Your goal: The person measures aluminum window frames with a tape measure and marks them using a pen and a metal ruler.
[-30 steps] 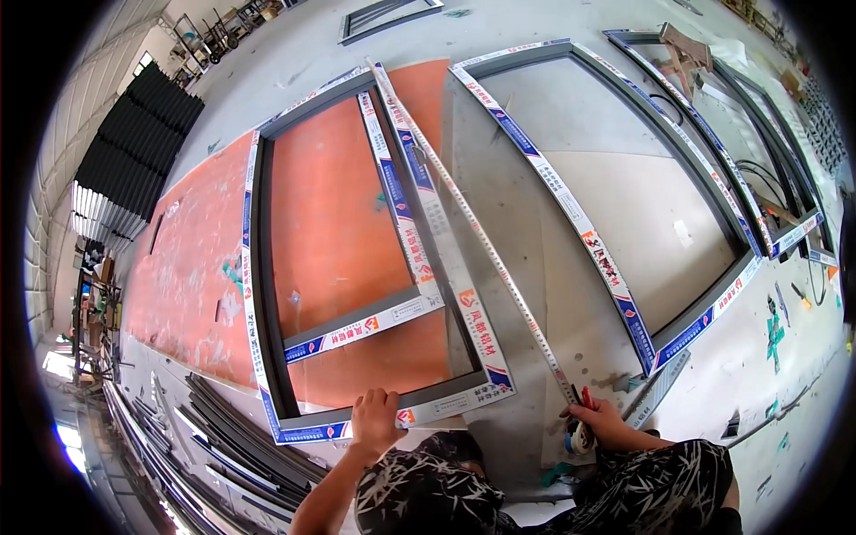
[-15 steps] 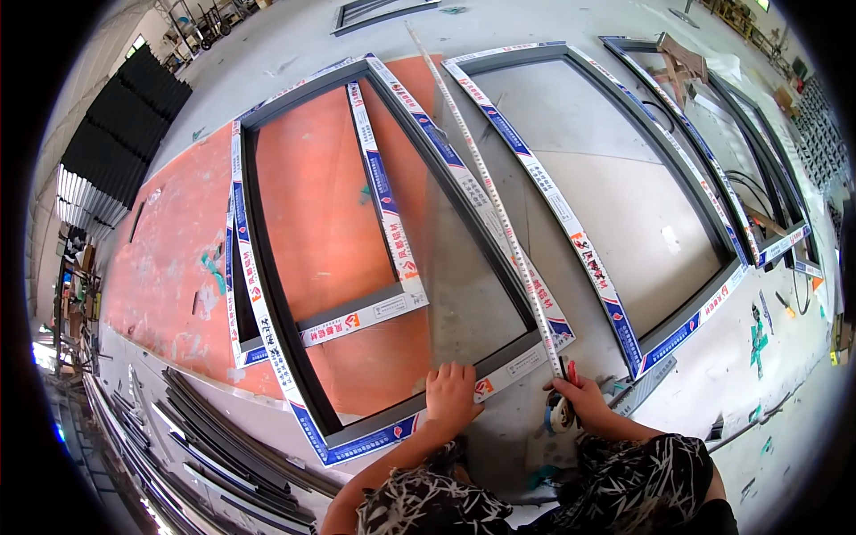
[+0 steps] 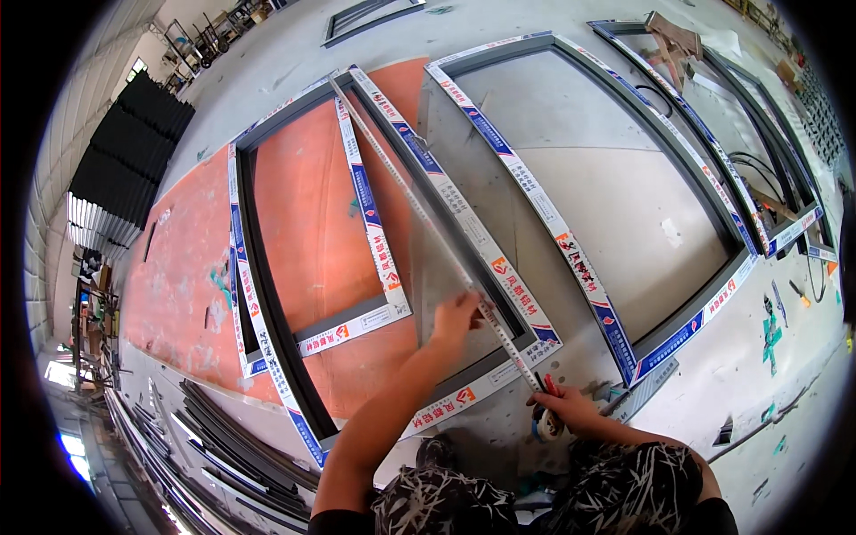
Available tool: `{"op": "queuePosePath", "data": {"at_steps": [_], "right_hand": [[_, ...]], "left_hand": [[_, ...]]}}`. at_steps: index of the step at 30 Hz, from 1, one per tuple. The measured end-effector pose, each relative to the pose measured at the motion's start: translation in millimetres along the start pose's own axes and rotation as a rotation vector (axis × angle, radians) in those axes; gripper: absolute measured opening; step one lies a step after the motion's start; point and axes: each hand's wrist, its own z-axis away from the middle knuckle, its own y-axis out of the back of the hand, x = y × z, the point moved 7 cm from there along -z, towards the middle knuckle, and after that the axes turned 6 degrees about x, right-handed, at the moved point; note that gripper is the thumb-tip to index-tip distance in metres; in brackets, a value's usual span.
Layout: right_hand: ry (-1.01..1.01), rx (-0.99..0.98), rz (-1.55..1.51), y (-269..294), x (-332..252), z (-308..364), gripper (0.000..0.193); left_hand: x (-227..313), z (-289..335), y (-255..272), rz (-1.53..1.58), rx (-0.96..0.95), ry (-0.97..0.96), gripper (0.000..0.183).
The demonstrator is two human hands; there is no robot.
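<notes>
Nearest, the right hand (image 3: 575,410) was clamped on a tape measure (image 3: 547,425). Slightly farther and left, the left hand (image 3: 456,319) had its fingers together on the tape blade (image 3: 428,227), which ran over the large frame (image 3: 473,227) to its far end. An orange sheet (image 3: 183,267) lay left, with a black stack (image 3: 132,152) beyond.

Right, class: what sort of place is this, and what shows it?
Probably a frame-making workshop: several large frames lie on the floor, a drawn-out tape measure stretches over one, and long dark bars are piled at the lower left.
</notes>
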Motion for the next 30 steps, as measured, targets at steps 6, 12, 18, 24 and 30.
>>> {"op": "queuePosePath", "data": {"at_steps": [6, 12, 18, 24, 30], "right_hand": [[0.043, 0.047, -0.063, 13.3, 16.5, -7.0, 0.030], [0.097, 0.070, -0.063, 27.2, 35.6, -22.5, 0.031], [0.033, 0.107, -0.049, 30.5, 15.7, -21.5, 0.031], [0.095, 0.093, -0.093, 26.9, 11.1, -33.4, 0.031], [0.085, 0.109, -0.135, 23.9, 7.0, -34.7, 0.029]], "left_hand": [[-9.2, -25.6, -4.9, -0.004, 0.074, -0.006, 0.021], [-13.2, -35.8, -18.0, -0.096, 0.098, -0.025, 0.017], [-2.6, -45.5, -20.0, -0.089, 0.153, -0.055, 0.016], [1.2, -53.9, -12.8, -0.073, 0.177, -0.060, 0.015], [-0.5, -62.0, -11.6, -0.071, 0.178, -0.068, 0.016]]}}
